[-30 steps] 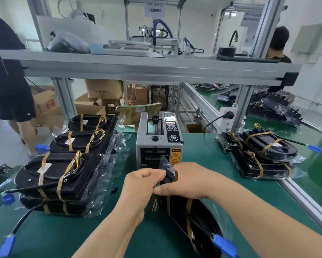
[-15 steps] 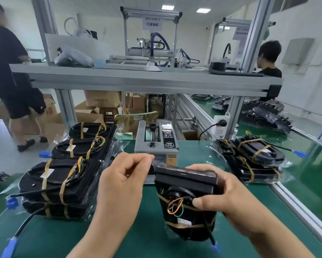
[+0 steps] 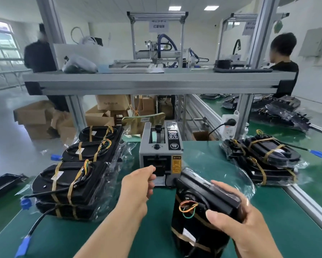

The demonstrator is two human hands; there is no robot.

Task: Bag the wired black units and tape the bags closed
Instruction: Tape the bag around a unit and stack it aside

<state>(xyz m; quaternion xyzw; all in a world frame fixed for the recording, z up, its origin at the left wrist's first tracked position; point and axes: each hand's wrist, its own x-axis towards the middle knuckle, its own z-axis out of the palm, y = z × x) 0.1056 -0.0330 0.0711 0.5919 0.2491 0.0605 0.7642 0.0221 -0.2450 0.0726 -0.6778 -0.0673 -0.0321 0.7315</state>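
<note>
My right hand (image 3: pixel 238 224) grips a black wired unit (image 3: pixel 199 211) upright on the green table (image 3: pixel 290 229). The unit has brown straps and coloured wires, and its clear bag (image 3: pixel 231 175) stands open behind its top. My left hand (image 3: pixel 139 185) reaches forward to the grey tape dispenser (image 3: pixel 161 146). Its thumb and forefinger pinch at the outlet slot, where the tape strip itself is hard to make out.
Bagged black units lie stacked at the left (image 3: pixel 72 181) and at the right (image 3: pixel 264 161), with blue-plugged cables trailing off them. An aluminium shelf frame (image 3: pixel 156 82) spans above the table. Cardboard boxes (image 3: pixel 108 105) stand behind, and two people are farther back.
My left hand has left the unit's top and moved forward to the dispenser outlet. My right hand has stood the bagged unit up and tilted it to the right.
</note>
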